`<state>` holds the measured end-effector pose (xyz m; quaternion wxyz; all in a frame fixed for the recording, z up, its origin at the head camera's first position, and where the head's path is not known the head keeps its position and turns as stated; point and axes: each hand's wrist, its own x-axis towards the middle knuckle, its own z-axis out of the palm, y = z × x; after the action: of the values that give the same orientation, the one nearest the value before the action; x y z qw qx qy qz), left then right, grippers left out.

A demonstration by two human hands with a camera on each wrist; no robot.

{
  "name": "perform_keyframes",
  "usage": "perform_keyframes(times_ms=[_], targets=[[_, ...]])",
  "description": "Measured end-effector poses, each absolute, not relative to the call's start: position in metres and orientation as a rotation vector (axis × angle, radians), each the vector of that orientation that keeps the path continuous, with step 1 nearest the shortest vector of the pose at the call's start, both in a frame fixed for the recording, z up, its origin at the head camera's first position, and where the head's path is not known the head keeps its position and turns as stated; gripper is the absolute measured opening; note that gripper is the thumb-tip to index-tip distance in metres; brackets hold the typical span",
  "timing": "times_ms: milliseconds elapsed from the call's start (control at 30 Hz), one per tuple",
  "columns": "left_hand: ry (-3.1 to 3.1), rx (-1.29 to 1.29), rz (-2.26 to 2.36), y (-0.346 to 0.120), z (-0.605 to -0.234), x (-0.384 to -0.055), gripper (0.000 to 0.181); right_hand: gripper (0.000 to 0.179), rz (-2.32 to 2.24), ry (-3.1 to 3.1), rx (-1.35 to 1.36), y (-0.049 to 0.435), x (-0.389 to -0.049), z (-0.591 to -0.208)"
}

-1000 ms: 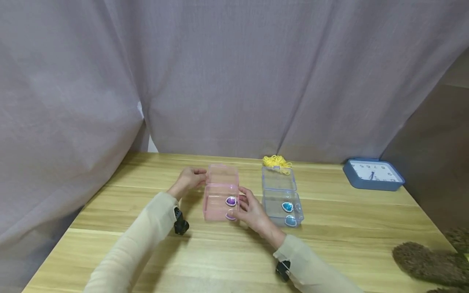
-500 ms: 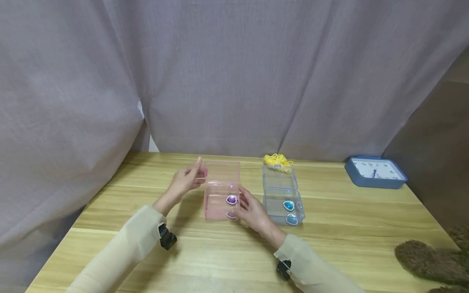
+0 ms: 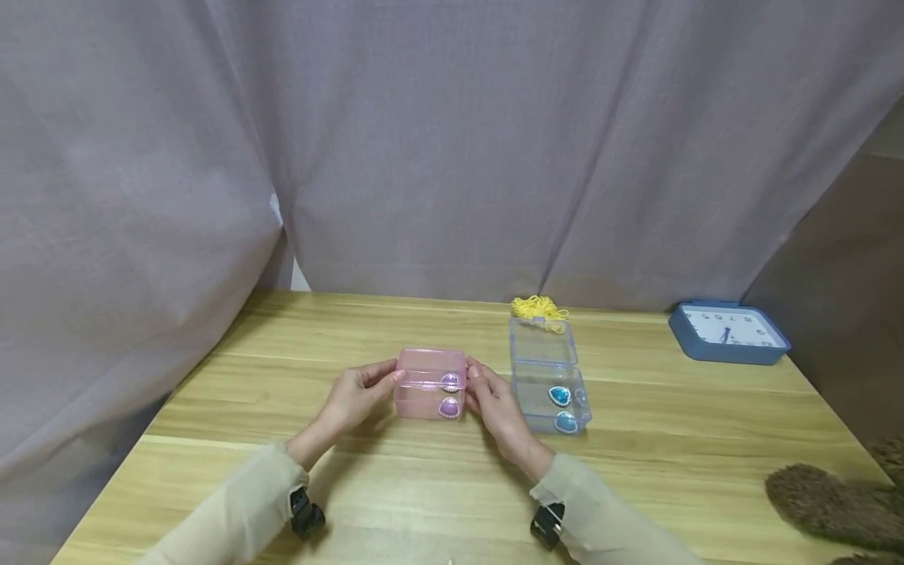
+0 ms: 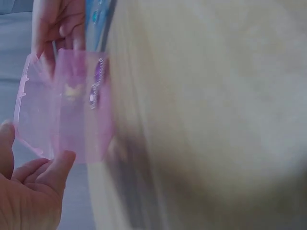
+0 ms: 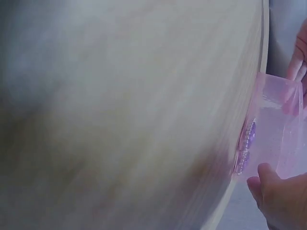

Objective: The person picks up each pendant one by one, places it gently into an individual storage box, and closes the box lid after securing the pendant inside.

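A small see-through pink plastic box [image 3: 417,405] stands on the wooden table, its hinged lid [image 4: 34,108] tilted partway over it. Inside, toward the right end, lie two purple heart-shaped gems [image 3: 449,407] with beaded white edges. My left hand [image 3: 353,399] holds the lid's left side, thumb at the lid edge and fingers by the box's end wall. On the opposite end, my right hand [image 3: 497,404] steadies the box between thumb and fingers; the fingers are partly hidden behind the pink wall. In the right wrist view, its thumb [image 5: 266,175] is at the wall near the gems.
Just right of my right hand, a clear blue box [image 3: 530,428] has its lid laid back and holds two blue heart gems [image 3: 559,395]. Behind it is a yellow cord bundle [image 3: 533,305]. A blue clock [image 3: 727,326] lies far right; brown fuzzy material [image 3: 812,498] is nearer.
The pink lid, earlier laid back, has swung up and forward over the box with my left hand. My right hand has stayed at the box's right end, its thumb no longer covering the front gem.
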<state>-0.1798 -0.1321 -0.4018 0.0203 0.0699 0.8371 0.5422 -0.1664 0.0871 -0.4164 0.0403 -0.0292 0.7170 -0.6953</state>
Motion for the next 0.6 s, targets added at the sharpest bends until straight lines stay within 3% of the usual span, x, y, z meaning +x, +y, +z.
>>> perform_keyframes(times_ms=[600], targets=[[2.685,0.33,1.537,-0.1333,-0.4101,-0.1699,0.041,0.039,-1.926,2.478,-0.21,0.0864,-0.1684,-0.4186]])
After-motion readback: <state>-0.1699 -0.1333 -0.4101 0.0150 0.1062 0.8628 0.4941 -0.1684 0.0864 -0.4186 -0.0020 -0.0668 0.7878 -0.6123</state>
